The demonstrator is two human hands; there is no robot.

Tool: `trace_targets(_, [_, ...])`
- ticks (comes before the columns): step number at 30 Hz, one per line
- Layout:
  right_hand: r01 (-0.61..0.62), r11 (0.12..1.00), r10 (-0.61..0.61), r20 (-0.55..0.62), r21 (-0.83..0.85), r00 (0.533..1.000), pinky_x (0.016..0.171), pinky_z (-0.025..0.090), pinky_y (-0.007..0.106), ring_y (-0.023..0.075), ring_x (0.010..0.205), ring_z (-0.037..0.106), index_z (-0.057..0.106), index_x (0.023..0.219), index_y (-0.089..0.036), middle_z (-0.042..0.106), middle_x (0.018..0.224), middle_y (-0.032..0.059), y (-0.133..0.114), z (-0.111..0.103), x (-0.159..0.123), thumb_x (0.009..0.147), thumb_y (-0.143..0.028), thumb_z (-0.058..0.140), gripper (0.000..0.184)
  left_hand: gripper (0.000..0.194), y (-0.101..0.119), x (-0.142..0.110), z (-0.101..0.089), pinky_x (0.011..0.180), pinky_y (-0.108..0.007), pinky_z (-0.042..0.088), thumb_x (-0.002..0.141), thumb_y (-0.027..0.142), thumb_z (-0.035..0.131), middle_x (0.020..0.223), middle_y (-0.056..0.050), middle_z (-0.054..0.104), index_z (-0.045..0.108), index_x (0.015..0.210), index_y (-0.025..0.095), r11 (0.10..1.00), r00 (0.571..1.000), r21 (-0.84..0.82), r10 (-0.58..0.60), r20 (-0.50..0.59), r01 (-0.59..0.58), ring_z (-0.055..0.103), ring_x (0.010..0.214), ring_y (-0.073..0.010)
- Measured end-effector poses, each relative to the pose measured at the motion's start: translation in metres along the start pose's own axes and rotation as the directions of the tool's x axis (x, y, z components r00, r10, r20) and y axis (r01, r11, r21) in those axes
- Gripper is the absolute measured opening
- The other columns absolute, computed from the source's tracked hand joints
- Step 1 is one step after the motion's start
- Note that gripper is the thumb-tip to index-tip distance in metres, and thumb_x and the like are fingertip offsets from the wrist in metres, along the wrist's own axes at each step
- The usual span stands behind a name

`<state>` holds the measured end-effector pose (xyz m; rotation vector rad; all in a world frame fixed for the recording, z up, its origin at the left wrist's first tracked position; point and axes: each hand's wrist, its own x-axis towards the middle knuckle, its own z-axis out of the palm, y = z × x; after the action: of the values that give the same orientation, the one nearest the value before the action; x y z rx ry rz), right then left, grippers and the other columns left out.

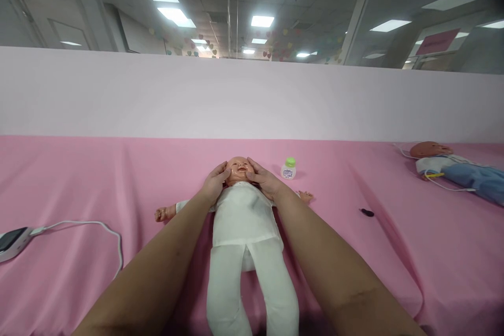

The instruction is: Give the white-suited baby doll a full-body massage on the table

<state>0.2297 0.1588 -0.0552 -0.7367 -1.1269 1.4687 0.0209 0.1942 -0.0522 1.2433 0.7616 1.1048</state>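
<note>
A baby doll [247, 218] in a white top and white trousers lies on its back, arms stretched out to the sides. Its head points away from me. My left hand [216, 182] cups the left side of the doll's head, thumb on the cheek. On the opposite side, my right hand [264, 177] holds the head in the same way, its thumb near the doll's mouth. Fingers of both hands curve round the head, and their tips are partly hidden. The doll's face shows between the two hands.
A small bottle with a green cap [289, 169] stands right of the doll's head on the pink cloth [331, 252]. A small black object [367, 212] lies nearer me. Far right is another doll in blue [468, 173] with tubing; at left, a white device [14, 244] with a cable.
</note>
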Motion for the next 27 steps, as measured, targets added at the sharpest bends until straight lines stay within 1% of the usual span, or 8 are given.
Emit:
trace_targets(2, [0.006,1.000,-0.006,-0.018,0.003,1.000,0.124,0.040,0.044,0.0252,0.149,0.047,0.031,0.163,-0.034,0.034,0.170,0.0048,0.002,-0.001,0.002,0.083,-0.045,0.087,0.098,0.061,0.002,-0.001,0.002,0.108,-0.044,0.053,0.091,0.049,0.075,0.148,-0.014,0.062,0.061,0.145,0.024,1.000,1.000,0.019,0.008,-0.005,-0.007,0.063,0.130,-0.0327])
trace_targets(5, [0.008,1.000,-0.008,-0.029,0.003,1.000,0.124,0.041,0.044,0.0250,0.150,0.046,0.032,0.163,-0.032,0.034,0.170,0.0054,0.002,-0.002,0.004,0.084,-0.048,0.085,0.096,0.063,0.004,-0.003,0.003,0.108,-0.045,0.052,0.089,0.051,0.077,0.147,-0.014,0.063,0.061,0.144,0.024,0.999,1.000,0.020,0.028,0.005,-0.028,0.063,0.130,-0.0331])
trace_targets(9, [0.005,1.000,-0.005,-0.014,-0.014,1.000,0.124,0.041,0.043,0.0271,0.149,0.047,0.028,0.164,-0.029,0.032,0.171,0.0078,-0.002,0.002,-0.001,0.079,-0.042,0.091,0.107,0.066,0.006,-0.006,0.003,0.109,-0.044,0.052,0.086,0.051,0.082,0.146,-0.016,0.063,0.062,0.141,0.020,0.995,0.992,0.034,0.091,0.086,-0.094,0.062,0.131,-0.0343])
trace_targets(13, [-0.024,1.000,0.024,0.001,-0.012,1.000,0.121,0.045,0.046,0.0296,0.145,0.052,0.020,0.167,-0.030,0.038,0.168,0.0109,-0.008,0.008,-0.007,0.072,-0.032,0.095,0.120,0.084,0.007,-0.008,0.002,0.107,-0.043,0.053,0.079,0.049,0.089,0.152,-0.017,0.058,0.054,0.150,0.020,0.990,0.997,0.116,0.071,0.038,-0.075,0.061,0.133,-0.0353])
trace_targets(17, [-0.018,0.999,0.019,0.009,-0.027,1.000,0.121,0.044,0.044,0.0286,0.146,0.051,0.021,0.166,-0.030,0.039,0.167,0.0105,-0.009,0.007,-0.009,0.074,-0.032,0.095,0.118,0.095,0.007,-0.008,0.000,0.107,-0.042,0.053,0.077,0.049,0.091,0.153,-0.018,0.057,0.047,0.156,0.020,0.989,0.999,0.142,0.036,0.034,-0.041,0.060,0.133,-0.0359])
trace_targets(21, [-0.025,1.000,0.025,0.024,-0.015,0.999,0.123,0.041,0.045,0.0278,0.148,0.048,0.023,0.165,-0.032,0.032,0.171,0.0083,-0.006,0.001,-0.005,0.075,-0.035,0.094,0.115,0.085,0.003,-0.005,0.000,0.110,-0.044,0.051,0.081,0.049,0.087,0.153,-0.017,0.057,0.051,0.153,0.020,0.994,0.998,0.090,0.059,0.032,-0.062,0.059,0.135,-0.0347])
trace_targets(24, [-0.028,1.000,0.028,0.025,0.004,0.999,0.123,0.041,0.045,0.0266,0.148,0.048,0.022,0.165,-0.034,0.029,0.172,0.0063,-0.003,-0.001,-0.001,0.079,-0.039,0.091,0.111,0.073,0.004,-0.003,0.002,0.109,-0.045,0.052,0.087,0.049,0.081,0.149,-0.016,0.061,0.055,0.150,0.022,1.000,1.000,0.001,0.006,0.003,-0.006,0.062,0.132,-0.0337])
trace_targets(27, [-0.019,1.000,0.019,-0.002,-0.009,1.000,0.124,0.040,0.045,0.0256,0.150,0.045,0.026,0.165,-0.032,0.030,0.172,0.0065,-0.001,-0.002,0.001,0.084,-0.046,0.086,0.102,0.069,0.007,-0.005,0.005,0.108,-0.044,0.053,0.088,0.046,0.079,0.148,-0.015,0.062,0.056,0.149,0.023,0.998,0.998,-0.038,-0.052,-0.035,0.051,0.063,0.130,-0.0336])
